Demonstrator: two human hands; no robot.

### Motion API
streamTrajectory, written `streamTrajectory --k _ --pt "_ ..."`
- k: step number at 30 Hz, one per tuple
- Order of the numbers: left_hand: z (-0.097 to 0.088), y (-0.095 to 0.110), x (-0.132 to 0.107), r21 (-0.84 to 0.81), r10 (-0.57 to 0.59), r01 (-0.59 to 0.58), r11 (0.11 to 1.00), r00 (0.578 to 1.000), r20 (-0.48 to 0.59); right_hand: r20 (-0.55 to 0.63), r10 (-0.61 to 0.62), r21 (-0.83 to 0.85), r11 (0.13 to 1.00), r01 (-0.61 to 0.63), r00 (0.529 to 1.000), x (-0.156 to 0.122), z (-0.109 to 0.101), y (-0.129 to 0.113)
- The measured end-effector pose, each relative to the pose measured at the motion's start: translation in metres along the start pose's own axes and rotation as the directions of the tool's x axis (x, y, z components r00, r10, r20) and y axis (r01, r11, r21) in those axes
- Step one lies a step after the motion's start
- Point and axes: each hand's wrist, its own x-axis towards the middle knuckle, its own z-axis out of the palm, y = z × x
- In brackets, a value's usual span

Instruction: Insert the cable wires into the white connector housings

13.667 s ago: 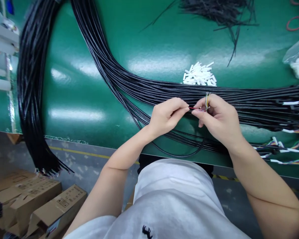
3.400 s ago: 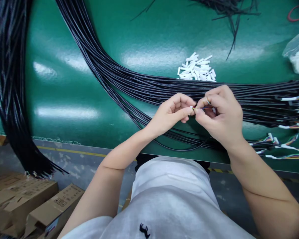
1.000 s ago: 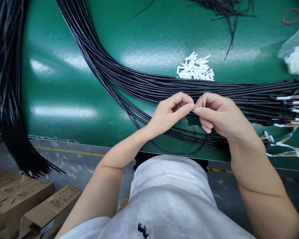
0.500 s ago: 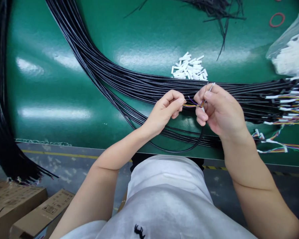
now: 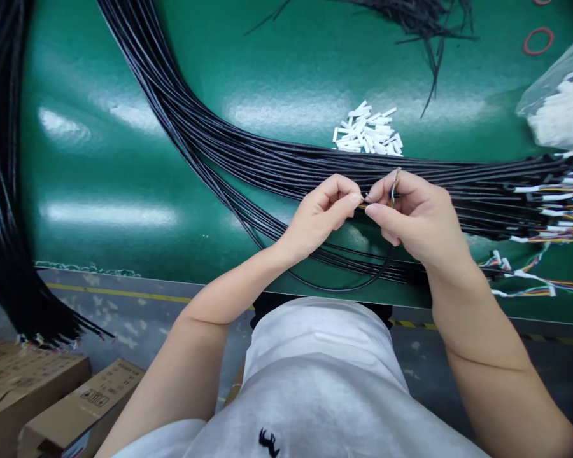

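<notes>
Across the green table [image 5: 105,165], a bundle of black cables [image 5: 248,146] is running rightward. Over it, the left hand [image 5: 319,213] and right hand [image 5: 420,216] are hovering just beside each other, with white pieces [image 5: 367,132] lying heaped beyond the cables. Between the hands, thin coloured wires [image 5: 394,188] are spanning the gap, both hands pinching them, some strands rising above the right.

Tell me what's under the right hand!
Black cables on a green table show on both sides of the right hand. Whatever lies straight under it is covered, so I can't tell.
</notes>
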Motion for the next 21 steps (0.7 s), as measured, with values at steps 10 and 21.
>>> streamTrajectory --k 10,21 --pt "-0.004 0.005 0.0 -0.239 -0.16 0.172 0.956 0.985 0.071 -0.155 -0.426 -0.388 0.856 0.342 0.891 0.001 0.002 0.006" --pt "-0.004 0.006 -0.002 -0.263 -0.224 0.237 0.935 0.971 0.08 -0.177 -0.481 -0.534 0.78 0.327 0.859 -0.002 0.006 0.014"
